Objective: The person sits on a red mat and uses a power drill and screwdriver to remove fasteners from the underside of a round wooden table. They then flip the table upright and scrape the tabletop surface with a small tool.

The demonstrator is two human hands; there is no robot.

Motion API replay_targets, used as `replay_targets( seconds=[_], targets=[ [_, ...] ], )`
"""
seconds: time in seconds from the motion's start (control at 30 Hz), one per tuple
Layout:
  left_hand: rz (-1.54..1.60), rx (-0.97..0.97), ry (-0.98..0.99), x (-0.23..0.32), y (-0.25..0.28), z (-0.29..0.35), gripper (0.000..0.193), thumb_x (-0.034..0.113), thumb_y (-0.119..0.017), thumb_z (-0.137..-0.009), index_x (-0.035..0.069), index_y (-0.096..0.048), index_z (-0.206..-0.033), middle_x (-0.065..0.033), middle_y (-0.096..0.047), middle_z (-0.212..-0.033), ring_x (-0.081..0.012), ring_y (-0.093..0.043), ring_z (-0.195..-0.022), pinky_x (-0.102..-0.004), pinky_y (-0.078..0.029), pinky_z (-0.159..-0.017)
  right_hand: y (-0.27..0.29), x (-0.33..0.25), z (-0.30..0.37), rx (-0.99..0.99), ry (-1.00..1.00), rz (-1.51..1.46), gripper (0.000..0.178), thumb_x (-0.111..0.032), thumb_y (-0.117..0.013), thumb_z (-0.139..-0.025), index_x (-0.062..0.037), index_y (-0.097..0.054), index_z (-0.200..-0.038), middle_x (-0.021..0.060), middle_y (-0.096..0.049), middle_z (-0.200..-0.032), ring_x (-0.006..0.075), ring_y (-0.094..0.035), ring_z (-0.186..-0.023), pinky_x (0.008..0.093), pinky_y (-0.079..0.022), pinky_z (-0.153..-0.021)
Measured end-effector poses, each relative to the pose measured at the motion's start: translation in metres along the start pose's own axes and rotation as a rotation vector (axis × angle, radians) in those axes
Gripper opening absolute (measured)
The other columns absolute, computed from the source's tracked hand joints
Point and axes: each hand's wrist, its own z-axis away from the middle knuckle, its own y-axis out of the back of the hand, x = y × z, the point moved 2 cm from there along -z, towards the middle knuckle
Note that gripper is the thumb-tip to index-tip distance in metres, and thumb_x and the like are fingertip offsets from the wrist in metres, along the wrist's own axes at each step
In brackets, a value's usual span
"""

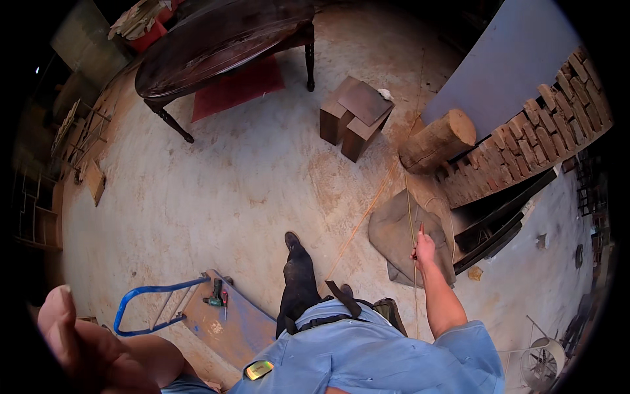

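I am pinching a thin cane strip [412, 262] in my right hand [424, 249] above a grey sack [394, 236]; my left hand [72, 341] is hanging empty, fingers loosely apart.

At 6 o'clock, low on the blue shirt [367, 354], a small rounded rectangular tag [258, 370], yellow-green face inside a dark rim, tilted; label or screen, cannot tell. At 11 o'clock, behind the dark table [216, 39], a red box [149, 36], partly hidden, pale flat pieces piled on top. No signs anywhere else.
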Motion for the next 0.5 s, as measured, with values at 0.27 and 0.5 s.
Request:
replay_targets(
  seconds=[0.27,0.5],
  targets=[
    [0.04,-0.234,0.542,-0.32,-0.205,0.065,0.04,-0.001,-0.062,-0.088,-0.005,-0.057,-0.128,-0.0182,-0.068,-0.114,-0.0259,-0.068,-0.103,-0.0361,-0.053,-0.089,-0.146,-0.011,-0.056,0.129,-0.349,-0.021,0.03,-0.038,-0.046,-0.103,-0.0134,-0.049,-0.086,0.0013,-0.044,-0.059,0.0163,-0.044,-0.042,0.0362,-0.042,-0.038],
    [0.175,-0.654,0.953,-0.506,-0.36,0.105,0.053,0.028,-0.066,-0.092,-0.001,-0.053,-0.135,-0.0204,-0.062,-0.125,-0.0326,-0.062,-0.113,-0.0398,-0.051,-0.092,-0.259,-0.049,-0.082,0.218,-0.536,-0.057,0.028,-0.035,-0.045,-0.103,-0.0129,-0.049,-0.087,0.0023,-0.046,-0.061,0.0172,-0.044,-0.045,0.0366,-0.039,-0.041]
  ],
)
